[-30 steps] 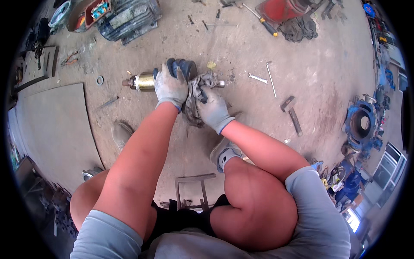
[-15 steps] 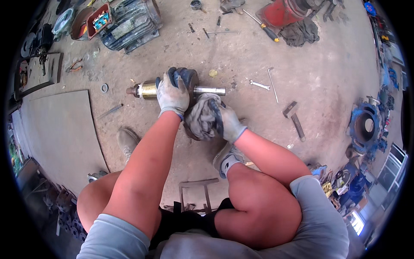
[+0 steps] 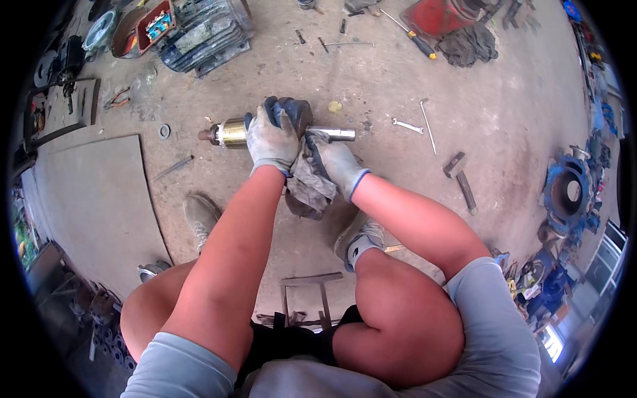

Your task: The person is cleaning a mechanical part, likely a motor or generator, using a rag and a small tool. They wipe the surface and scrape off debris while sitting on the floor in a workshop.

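A motor rotor [image 3: 233, 132] lies crosswise in front of me, with a brass-coloured section on its left and a dark core [image 3: 298, 114] in the middle. Its bright steel shaft [image 3: 342, 134] points right. My left hand [image 3: 273, 141], in a grey glove with dark fingertips, is wrapped over the rotor beside the dark core. In my gloved right hand [image 3: 339, 163] is a grey rag [image 3: 310, 179], pressed against the shaft close to the core. The rag hangs down over a dark rounded part [image 3: 304, 207] beneath, mostly covered.
A ribbed motor housing [image 3: 206, 36] stands far left. Right of the rotor lie a spanner [image 3: 408, 126], a thin rod [image 3: 428, 126] and a hammer [image 3: 462, 182]. Farther off are a screwdriver [image 3: 419, 44] and a dark cloth [image 3: 468, 45]. A flat sheet [image 3: 99, 199] covers the left floor.
My right hand with the rag has moved up and left, onto the shaft beside the core. The rag now hangs lower and looser. My left hand keeps its hold on the rotor.
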### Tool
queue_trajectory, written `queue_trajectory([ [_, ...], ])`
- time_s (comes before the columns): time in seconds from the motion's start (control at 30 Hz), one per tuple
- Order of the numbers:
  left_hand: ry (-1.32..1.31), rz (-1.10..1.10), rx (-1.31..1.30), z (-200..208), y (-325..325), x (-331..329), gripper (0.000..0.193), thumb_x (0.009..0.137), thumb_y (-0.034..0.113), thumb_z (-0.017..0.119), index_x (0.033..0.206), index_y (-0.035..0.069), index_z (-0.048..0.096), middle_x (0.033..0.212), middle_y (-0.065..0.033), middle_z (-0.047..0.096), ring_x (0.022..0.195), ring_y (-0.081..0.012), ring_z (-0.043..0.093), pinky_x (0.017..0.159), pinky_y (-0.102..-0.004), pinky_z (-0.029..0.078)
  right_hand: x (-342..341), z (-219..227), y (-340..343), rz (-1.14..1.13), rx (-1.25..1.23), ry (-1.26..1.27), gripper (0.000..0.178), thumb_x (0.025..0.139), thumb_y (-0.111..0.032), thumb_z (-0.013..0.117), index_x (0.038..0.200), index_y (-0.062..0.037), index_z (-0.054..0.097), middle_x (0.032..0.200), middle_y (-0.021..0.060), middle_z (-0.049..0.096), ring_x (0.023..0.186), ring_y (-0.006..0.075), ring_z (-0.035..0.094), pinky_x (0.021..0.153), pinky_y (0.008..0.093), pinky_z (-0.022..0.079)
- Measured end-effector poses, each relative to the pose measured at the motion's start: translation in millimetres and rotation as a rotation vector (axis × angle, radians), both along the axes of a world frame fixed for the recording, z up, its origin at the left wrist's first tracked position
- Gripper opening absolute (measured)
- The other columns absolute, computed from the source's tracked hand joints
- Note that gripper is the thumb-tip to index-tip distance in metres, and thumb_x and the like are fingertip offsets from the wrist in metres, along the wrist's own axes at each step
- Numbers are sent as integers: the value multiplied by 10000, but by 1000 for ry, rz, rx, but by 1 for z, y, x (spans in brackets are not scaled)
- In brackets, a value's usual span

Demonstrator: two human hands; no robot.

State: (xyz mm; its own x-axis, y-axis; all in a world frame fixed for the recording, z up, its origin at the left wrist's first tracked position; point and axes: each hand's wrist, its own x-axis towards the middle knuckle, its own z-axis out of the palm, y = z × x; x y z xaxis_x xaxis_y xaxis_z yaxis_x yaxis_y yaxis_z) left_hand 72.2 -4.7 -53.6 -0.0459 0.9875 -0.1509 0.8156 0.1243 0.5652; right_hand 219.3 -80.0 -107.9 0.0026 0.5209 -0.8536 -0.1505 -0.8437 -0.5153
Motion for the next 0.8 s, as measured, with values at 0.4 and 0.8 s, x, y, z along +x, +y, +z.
queue_trajectory([
  [0.4, -27, -14, 28, -5, -2, -2, 398, 1079, 323, 531, 1382, 80, 619, 1276, -260, 689, 1224, -487, 609, 1063, -557, 480, -14, 5, -2, 134, 245, -272, 277, 994, -259, 723, 1015, 13, 770, 879, 154, 781, 805, 285, 752, 718, 402, 564],
  [0.8, -19, -11, -34, 7, -1, 1, 467, 1048, 320, 548, 1402, 19, 591, 1269, -238, 723, 1233, -420, 661, 1208, -517, 365, -13, 58, 0, 380, 451, -723, 302, 961, -291, 722, 1137, -50, 767, 1064, 246, 773, 1029, 429, 743, 908, 523, 576],
])
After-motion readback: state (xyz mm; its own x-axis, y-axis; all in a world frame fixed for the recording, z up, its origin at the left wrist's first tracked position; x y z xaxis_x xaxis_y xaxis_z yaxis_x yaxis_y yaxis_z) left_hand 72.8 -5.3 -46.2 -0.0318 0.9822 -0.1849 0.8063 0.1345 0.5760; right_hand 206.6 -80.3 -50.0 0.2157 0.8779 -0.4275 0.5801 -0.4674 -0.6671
